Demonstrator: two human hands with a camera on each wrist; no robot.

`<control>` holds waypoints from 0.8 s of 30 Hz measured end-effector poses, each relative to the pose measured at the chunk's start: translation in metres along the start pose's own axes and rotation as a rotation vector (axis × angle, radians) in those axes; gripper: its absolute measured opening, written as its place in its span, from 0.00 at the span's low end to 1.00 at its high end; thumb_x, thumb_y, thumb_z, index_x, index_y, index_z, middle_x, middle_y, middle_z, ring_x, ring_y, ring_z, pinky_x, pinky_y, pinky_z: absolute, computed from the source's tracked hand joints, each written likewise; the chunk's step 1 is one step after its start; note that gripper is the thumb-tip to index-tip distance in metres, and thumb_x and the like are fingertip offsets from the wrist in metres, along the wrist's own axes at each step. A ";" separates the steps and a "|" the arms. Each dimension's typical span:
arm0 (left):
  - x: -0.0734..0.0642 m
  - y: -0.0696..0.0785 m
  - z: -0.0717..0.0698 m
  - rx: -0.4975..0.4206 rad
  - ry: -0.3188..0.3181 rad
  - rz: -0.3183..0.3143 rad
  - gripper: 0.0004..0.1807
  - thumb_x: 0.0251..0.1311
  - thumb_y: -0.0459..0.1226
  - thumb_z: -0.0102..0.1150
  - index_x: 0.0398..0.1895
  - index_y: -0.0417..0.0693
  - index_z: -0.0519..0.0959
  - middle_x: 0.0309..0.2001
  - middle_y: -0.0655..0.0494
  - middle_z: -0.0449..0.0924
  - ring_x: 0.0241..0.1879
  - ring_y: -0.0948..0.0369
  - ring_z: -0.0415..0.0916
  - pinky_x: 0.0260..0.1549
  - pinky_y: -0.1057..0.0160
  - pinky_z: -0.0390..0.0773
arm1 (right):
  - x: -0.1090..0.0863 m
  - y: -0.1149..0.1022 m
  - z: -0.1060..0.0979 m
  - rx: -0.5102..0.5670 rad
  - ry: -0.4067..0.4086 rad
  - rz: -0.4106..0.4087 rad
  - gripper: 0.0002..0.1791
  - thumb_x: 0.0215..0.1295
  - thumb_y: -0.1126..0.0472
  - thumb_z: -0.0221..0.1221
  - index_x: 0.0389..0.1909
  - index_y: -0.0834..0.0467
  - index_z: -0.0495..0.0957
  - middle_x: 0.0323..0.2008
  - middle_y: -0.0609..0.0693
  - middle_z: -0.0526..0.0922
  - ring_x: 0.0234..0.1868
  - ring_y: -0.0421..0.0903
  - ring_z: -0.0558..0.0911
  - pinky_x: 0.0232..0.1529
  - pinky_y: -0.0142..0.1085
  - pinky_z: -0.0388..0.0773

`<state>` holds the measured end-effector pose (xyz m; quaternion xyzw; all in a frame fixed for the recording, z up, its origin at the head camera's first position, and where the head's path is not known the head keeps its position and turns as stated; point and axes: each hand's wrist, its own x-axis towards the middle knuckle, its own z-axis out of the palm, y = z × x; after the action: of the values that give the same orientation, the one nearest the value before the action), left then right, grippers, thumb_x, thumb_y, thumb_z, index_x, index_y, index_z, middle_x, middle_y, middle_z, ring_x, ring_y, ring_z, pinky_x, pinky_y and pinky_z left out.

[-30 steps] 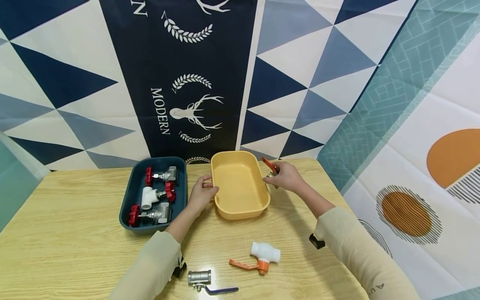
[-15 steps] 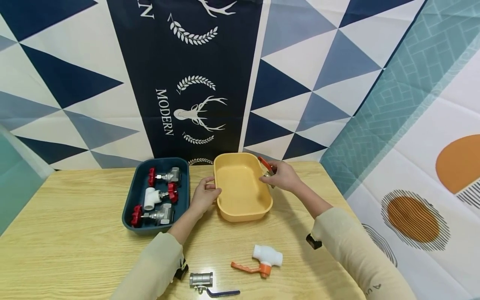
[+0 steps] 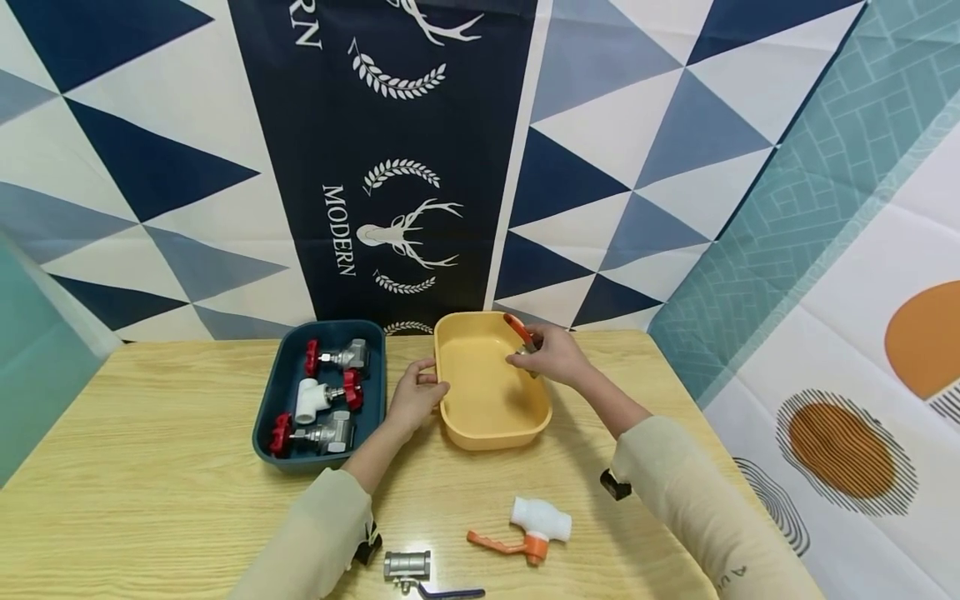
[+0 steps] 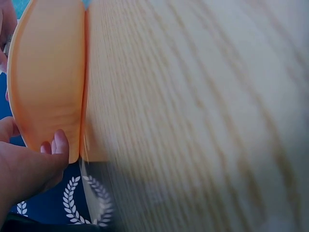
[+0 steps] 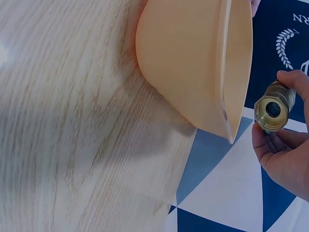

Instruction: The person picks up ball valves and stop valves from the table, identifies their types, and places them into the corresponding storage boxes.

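Note:
My left hand [image 3: 414, 398] grips the left rim of a yellow plastic tray [image 3: 491, 442], thumb over the edge; in the left wrist view its fingers [image 4: 59, 144] lie against the outer wall. My right hand [image 3: 557, 357] holds a brass ball valve [image 5: 274, 107] with a red lever handle [image 3: 517, 327], above the tray's right side. The valve's hexagonal open end faces the right wrist camera, and part of its body is hidden by the fingers. Nothing lies inside the yellow tray.
A dark blue tray [image 3: 268, 392] left of the yellow one holds several red-handled valves. Near the front lie a white plastic valve [image 3: 542, 518] with an orange handle and a steel valve [image 3: 407, 566] with a blue lever. Patterned cloth hangs behind the wooden table [image 3: 150, 450].
My right hand has carried the brass ball valve leftward, from beside the yellow tray to over its right side. The left hand keeps its hold on the rim. The head view has shifted slightly.

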<state>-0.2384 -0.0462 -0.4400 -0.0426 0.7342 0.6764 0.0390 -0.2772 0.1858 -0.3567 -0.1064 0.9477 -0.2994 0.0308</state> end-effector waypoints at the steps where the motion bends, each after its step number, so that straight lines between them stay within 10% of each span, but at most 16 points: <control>1: 0.000 0.000 0.000 -0.002 0.001 -0.001 0.28 0.58 0.32 0.57 0.64 0.44 0.64 0.45 0.44 0.71 0.43 0.54 0.75 0.31 0.67 0.76 | 0.000 -0.001 0.000 0.000 0.000 -0.002 0.30 0.52 0.51 0.67 0.54 0.61 0.74 0.33 0.54 0.80 0.31 0.45 0.75 0.30 0.32 0.72; 24: -0.001 0.001 0.001 0.004 0.011 0.002 0.28 0.58 0.32 0.57 0.64 0.43 0.64 0.45 0.45 0.70 0.42 0.56 0.75 0.32 0.67 0.77 | 0.011 -0.011 0.013 0.024 -0.017 0.022 0.33 0.51 0.49 0.67 0.55 0.63 0.74 0.35 0.55 0.78 0.32 0.46 0.73 0.30 0.32 0.69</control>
<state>-0.2372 -0.0454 -0.4391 -0.0455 0.7357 0.6749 0.0347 -0.2848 0.1675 -0.3608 -0.0982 0.9448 -0.3096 0.0434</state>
